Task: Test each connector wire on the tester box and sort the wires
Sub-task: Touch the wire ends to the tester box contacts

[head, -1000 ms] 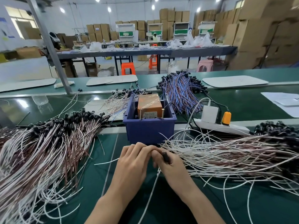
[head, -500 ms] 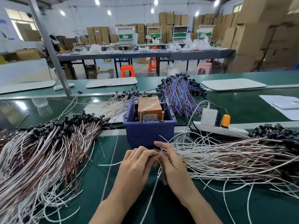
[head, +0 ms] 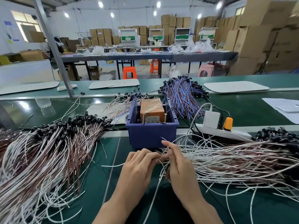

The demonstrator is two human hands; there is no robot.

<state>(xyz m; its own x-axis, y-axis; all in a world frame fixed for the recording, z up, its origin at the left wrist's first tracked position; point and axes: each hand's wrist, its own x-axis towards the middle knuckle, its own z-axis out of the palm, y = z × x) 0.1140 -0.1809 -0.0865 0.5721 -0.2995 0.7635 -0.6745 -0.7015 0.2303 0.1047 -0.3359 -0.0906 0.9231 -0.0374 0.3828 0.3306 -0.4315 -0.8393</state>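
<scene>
Right hand (head: pixel 179 168) — wire (head: pixel 153 196) seemingly within grip

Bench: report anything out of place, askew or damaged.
The tester box sits in a blue bin, strapped with clear tape, two screws standing up at its front edge: it looks makeshift. One white wire lies alone on the mat before the bin, apart from the piles. Nothing looks spilled or broken.

orange tester box (head: pixel 151 109) in blue bin (head: pixel 152 136) | white wire (head: pixel 153 196) held | wire piles (head: pixel 40 159) flanking
</scene>
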